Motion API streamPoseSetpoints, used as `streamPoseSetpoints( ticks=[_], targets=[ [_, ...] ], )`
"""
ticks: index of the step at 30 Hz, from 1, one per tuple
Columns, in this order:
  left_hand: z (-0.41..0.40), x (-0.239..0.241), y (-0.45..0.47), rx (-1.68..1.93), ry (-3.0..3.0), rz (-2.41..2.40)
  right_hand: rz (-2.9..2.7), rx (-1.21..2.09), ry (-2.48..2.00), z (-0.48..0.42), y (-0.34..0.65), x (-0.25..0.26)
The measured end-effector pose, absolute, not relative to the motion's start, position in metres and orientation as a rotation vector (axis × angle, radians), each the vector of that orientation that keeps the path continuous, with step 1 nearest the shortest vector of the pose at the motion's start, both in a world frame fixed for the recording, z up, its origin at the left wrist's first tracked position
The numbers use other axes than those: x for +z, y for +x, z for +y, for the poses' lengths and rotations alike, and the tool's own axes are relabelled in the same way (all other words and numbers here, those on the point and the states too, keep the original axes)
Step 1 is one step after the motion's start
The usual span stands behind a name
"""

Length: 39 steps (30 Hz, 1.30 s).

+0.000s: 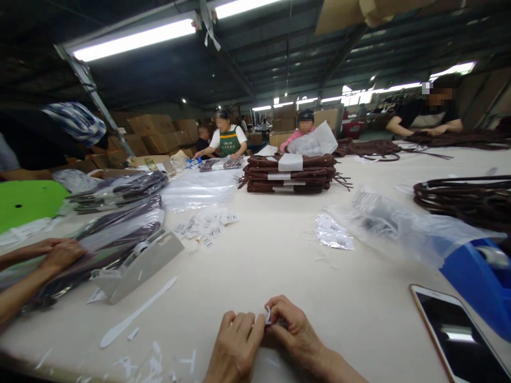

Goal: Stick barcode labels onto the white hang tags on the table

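Observation:
Close together at the table's [275, 266] near edge, my two hands meet over a small white label [268, 315]. My left hand [238, 346] has its fingers bent and pressed together at the label's left side. The thumb and forefinger of my right hand [297, 332] pinch the label, which looks curled or folded. Most of it is hidden by the fingers. Loose printed white labels [205, 226] lie in a heap farther up the table. To the right of them rests a small stack of shiny printed packets [333, 232].
A grey tape dispenser [139, 266] and a blue one [475, 282] flank the work area. A phone [455, 335] lies at right. Stacked brown corded goods [289, 175] stand behind. At left, a co-worker's hands [59, 258] rest on bagged goods [128, 229]. White scraps [154, 364] litter the front.

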State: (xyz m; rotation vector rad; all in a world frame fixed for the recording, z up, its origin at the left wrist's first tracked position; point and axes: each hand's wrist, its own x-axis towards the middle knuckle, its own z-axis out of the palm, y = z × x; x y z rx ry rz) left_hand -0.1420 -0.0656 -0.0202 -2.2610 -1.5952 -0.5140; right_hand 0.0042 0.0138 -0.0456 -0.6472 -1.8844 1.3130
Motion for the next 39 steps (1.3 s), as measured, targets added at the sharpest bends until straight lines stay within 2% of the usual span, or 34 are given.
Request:
streamPoseSetpoints(
  ticks=[4,12,15,19,23,31,39],
  targets=[
    [-0.065,-0.026,-0.136,-0.468,-2.065,-1.751,-1.932,1.259,-0.687,0.014,0.004,-0.045],
    [-0.057,0.006,-0.146,-0.273,-2.364,-2.272,-2.061,1.151,-0.76,0.022,0.012,-0.027],
    [-0.056,0.028,-0.15,-0.501,-2.534,-2.582,-2.027,1.23,-0.74,0.027,0.02,-0.016],
    [-0.062,0.047,-0.155,-1.034,-2.649,-2.859,-1.953,1.271,-0.702,0.028,0.036,-0.001],
    [-0.077,0.039,-0.156,-1.284,-2.503,-2.585,-1.95,1.123,-0.684,0.017,0.053,0.01],
    [-0.1,0.011,-0.134,-1.464,-2.149,-1.913,-1.97,0.808,-0.714,-0.009,0.074,0.007],
    [-0.096,0.022,-0.134,-1.615,-2.56,-2.093,-2.032,0.817,-0.641,-0.012,0.085,0.014]
  ],
)
